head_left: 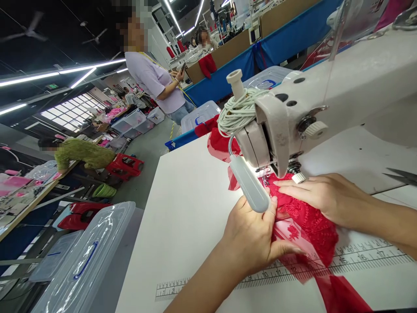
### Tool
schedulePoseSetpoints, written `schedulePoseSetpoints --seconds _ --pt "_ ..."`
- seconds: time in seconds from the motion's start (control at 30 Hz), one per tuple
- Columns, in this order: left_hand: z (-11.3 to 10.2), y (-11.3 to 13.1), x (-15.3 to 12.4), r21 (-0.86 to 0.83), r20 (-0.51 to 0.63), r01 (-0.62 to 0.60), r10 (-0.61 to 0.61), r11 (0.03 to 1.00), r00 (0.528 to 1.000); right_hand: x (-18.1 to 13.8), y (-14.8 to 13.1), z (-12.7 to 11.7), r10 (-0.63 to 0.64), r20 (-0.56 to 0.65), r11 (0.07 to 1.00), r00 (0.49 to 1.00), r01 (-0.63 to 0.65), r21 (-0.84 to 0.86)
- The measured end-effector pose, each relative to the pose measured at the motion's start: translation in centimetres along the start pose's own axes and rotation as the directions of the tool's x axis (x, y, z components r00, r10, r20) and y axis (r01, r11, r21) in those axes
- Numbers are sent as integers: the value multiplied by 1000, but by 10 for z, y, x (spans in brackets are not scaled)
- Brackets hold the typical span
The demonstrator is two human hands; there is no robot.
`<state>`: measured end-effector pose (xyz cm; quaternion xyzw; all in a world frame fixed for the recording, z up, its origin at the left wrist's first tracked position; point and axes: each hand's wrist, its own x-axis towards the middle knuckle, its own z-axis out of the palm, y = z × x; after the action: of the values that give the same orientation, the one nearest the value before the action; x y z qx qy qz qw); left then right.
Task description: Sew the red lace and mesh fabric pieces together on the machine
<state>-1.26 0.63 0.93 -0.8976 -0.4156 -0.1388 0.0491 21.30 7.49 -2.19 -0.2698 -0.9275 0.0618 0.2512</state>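
Red lace fabric (312,226) with sheer red mesh lies bunched under the presser foot (266,179) of a white sewing machine (352,78). My left hand (249,239) is closed on the fabric's left edge, its thumb stretched over the mesh. A small grey lamp (249,184) hides some of its fingers. My right hand (329,198) lies flat on the lace, right of the needle area, fingers stretched toward the foot. More red fabric (221,141) sits behind the machine head, and a red strip (342,295) hangs toward the front edge.
A printed ruler scale (361,258) crosses the white table (176,208) in front. Dark scissors (402,176) lie at the right. Lidded plastic bins (107,243) stand left of the table. One person (153,78) stands beyond; another (84,154) sits at left.
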Motion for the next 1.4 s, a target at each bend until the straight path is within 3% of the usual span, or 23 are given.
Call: schedulePoseSetpoints --seconds 0.23,0.57,1.0,1.4 --pt "-1 2 0 -33 -39 24 -26 999 999 2 0 -1 -34 -26 997 999 32 -75" --pt "8 3 -1 32 -45 69 -68 997 997 3 -2 2 39 -35 999 999 -40 -32" --pt "1 -3 3 61 -94 17 -11 998 996 -1 2 9 44 7 995 999 -43 -85" --pt "4 -8 -2 118 -60 30 -23 993 998 -4 6 17 82 -35 992 996 -85 -95"
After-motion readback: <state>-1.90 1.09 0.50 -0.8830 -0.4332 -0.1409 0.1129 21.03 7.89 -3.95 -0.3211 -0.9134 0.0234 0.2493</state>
